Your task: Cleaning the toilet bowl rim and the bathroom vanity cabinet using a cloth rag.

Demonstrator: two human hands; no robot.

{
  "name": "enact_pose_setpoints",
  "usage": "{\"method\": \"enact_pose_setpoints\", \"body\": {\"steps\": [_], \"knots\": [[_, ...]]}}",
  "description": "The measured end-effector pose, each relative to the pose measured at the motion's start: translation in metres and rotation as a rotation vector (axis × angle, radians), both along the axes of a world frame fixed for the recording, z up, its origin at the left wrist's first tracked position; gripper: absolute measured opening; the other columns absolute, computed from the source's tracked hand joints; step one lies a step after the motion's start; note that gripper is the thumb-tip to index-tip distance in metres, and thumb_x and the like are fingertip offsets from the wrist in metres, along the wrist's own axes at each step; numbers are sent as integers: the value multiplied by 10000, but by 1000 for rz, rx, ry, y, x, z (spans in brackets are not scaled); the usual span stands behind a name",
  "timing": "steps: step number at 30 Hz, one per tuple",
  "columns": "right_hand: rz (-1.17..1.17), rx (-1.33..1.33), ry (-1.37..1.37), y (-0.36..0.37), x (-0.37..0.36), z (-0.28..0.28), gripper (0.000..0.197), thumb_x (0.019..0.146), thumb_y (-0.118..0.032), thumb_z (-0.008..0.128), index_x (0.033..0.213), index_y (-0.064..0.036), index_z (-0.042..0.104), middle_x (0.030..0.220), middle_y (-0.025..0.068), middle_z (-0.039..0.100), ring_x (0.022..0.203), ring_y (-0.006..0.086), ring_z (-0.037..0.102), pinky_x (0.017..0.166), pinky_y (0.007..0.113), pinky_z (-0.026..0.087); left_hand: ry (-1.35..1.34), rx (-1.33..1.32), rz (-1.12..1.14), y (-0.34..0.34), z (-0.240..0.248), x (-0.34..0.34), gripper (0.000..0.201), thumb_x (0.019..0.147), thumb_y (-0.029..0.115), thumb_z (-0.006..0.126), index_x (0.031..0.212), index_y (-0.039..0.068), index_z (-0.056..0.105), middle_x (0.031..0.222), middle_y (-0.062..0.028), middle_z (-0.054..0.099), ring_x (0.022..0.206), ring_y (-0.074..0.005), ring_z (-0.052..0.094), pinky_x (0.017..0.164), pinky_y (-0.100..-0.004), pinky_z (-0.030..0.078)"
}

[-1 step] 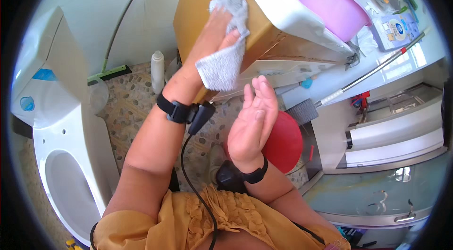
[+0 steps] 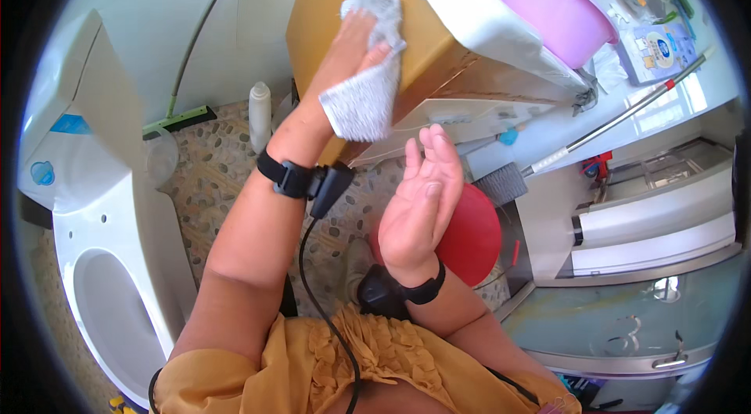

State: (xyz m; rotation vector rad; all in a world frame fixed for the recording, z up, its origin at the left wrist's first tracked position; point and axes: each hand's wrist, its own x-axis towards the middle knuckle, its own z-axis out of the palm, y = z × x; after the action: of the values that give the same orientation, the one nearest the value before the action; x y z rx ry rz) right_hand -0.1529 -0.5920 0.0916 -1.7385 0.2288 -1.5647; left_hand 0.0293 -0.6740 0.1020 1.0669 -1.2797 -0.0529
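Note:
My left hand presses a grey-white cloth against the tan side panel of a cabinet. Part of the cloth shows above the fingers, and a loose flap hangs below the hand. Some of the fingers are hidden under the cloth. My right hand is raised in the air with its palm up and fingers stretched out, holding nothing. Behind and below it is a red round basin or stool; which one I cannot tell.
A white toilet stands at the left. A white bottle and a green-edged floor squeegee are by the wall. On the right are a pink basin, a metal-handled brush and a glass-fronted enclosure.
My left hand and the cloth have shifted slightly left along the cabinet panel, and the hanging flap sits a little higher. My right hand is almost where it was.

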Motion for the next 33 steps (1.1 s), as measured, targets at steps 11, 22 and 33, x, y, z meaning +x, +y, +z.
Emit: {"method": "enact_pose_setpoints", "body": {"steps": [11, 22, 33], "knots": [[5, 116, 81, 1, 10, -11, 436, 1077, -197, 312, 1465, -2, 345, 1552, 171, 343, 1412, 282, 365, 1180, 471, 256, 954, 526, -231, -91, -199, 71, 497, 1014, 407, 398, 1319, 32, 517, 1336, -259, 566, 1187, -387, 542, 1002, -426, 422], [-89, 132, 163, 4, 22, 5, 379, 1060, -111, 365, 1418, 3, 419, 1485, 141, 396, 1340, 239, 422, 1136, 409, 337, 1218, 887, -543, 26, -189, -13, 392, 1039, 383, 403, 1206, 128, 649, 1034, -40, 702, 868, -212, 647, 780, -395, 528], [-30, -17, 20, 27, 11, 21, 399, 1088, -187, 304, 1432, 5, 368, 1529, 173, 364, 1422, 273, 359, 1183, 458, 275, -56, 145, -114, 69, -61, -53, 518, 1008, 236, 488, 1454, -8, 387, 1482, -240, 422, 1426, -385, 347, 1199, -439, 235]]}}
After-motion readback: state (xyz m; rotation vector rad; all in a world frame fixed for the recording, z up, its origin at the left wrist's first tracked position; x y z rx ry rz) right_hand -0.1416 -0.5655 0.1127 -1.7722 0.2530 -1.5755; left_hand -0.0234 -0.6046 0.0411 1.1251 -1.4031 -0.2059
